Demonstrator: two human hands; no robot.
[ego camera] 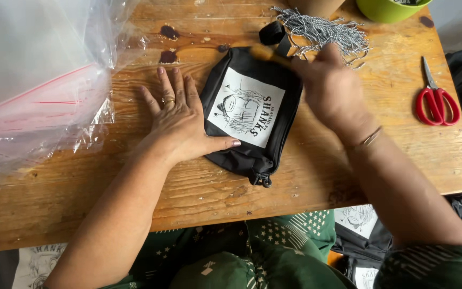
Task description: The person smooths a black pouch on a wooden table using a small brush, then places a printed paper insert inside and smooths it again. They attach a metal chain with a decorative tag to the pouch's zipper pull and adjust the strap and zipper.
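Note:
A small black fabric pouch [244, 147] with a white square print lies flat in the middle of the wooden table [316, 176], its zipper pull at the near corner. My left hand [180, 118] rests flat and spread on the table, thumb pressing the pouch's left edge. My right hand [332, 88] hovers over the pouch's upper right corner, closed around a blurred wooden-handled tool [266, 52] that points left over the pouch's top edge.
Red-handled scissors [437, 101] lie at the right. A bundle of black-and-white cords [324, 29] sits behind the pouch, a green bowl [389, 9] beyond it. Clear plastic bags [33, 80] cover the table's left. More printed black pouches [362, 230] lie below the table edge.

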